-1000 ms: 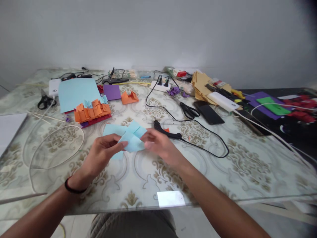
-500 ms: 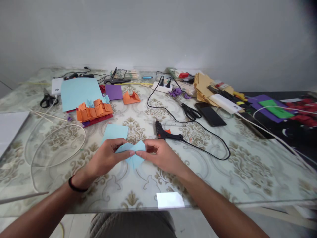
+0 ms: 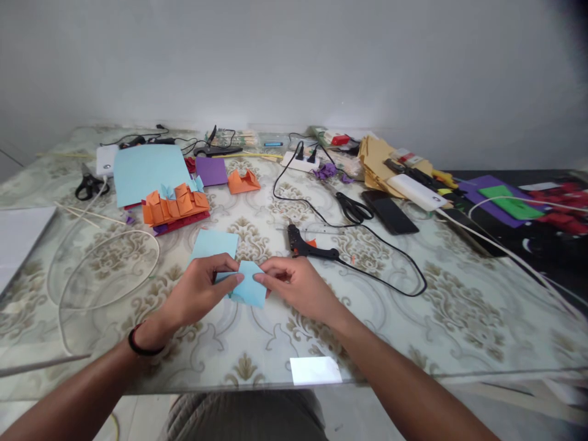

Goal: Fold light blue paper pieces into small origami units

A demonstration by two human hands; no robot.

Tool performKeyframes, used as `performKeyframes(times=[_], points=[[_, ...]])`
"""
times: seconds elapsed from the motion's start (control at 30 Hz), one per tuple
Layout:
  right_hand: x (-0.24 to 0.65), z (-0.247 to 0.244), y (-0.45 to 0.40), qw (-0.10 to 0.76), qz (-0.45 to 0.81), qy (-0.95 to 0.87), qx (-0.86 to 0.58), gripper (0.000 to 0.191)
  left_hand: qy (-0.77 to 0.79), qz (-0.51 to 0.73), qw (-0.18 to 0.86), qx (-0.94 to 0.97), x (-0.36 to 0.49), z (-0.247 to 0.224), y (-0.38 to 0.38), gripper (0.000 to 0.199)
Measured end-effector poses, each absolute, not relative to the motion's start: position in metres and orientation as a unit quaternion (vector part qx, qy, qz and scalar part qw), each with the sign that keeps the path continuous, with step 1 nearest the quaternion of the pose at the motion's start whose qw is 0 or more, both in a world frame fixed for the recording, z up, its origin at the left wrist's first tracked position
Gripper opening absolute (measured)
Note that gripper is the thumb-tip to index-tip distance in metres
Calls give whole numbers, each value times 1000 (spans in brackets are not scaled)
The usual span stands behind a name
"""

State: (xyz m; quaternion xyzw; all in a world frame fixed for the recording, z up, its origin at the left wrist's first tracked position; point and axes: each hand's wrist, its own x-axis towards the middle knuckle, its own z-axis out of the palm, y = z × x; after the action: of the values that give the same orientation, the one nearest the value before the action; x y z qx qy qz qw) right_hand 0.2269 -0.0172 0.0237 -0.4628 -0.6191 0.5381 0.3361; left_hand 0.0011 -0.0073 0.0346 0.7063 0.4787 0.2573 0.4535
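Observation:
Between my two hands is a small folded piece of light blue paper (image 3: 250,286), held a little above the table's front half. My left hand (image 3: 204,283) pinches its left side, thumb on top. On the right side, my right hand (image 3: 291,283) grips the paper between thumb and fingers. Just behind my left hand lies a flat light blue paper square (image 3: 215,244), partly covered by it. Farther back, orange folded paper pieces (image 3: 177,207) stand in a row with some blue ones. One single orange folded piece (image 3: 243,182) sits beside a purple paper square (image 3: 211,171).
A black glue gun (image 3: 312,247) with a looping cord lies just beyond my right hand. Scissors (image 3: 353,208), a phone (image 3: 390,212) and a white power bank (image 3: 417,192) are at right. A power strip (image 3: 301,162) stands behind. A white cable (image 3: 110,306) coils at left.
The blue paper has been turned or folded over: its two upper points no longer show, and a smoother, squarer face is visible. My hands have barely shifted.

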Motion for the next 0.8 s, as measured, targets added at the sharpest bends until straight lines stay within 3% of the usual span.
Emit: performKeyframes(times=[0.17,0.33,0.7,0.8], points=[[227,24,-19,401,513,-618,-441,20,443,299,511,674,0,34,-8,16],[229,27,-21,446,535,-600,-394,17,406,368,490,678,0,37,-9,18],[232,32,-24,479,521,-629,-321,6,337,378,503,700,-5,44,-14,27],[231,32,-26,466,507,-641,-340,4,344,363,491,713,-3,50,-16,19]])
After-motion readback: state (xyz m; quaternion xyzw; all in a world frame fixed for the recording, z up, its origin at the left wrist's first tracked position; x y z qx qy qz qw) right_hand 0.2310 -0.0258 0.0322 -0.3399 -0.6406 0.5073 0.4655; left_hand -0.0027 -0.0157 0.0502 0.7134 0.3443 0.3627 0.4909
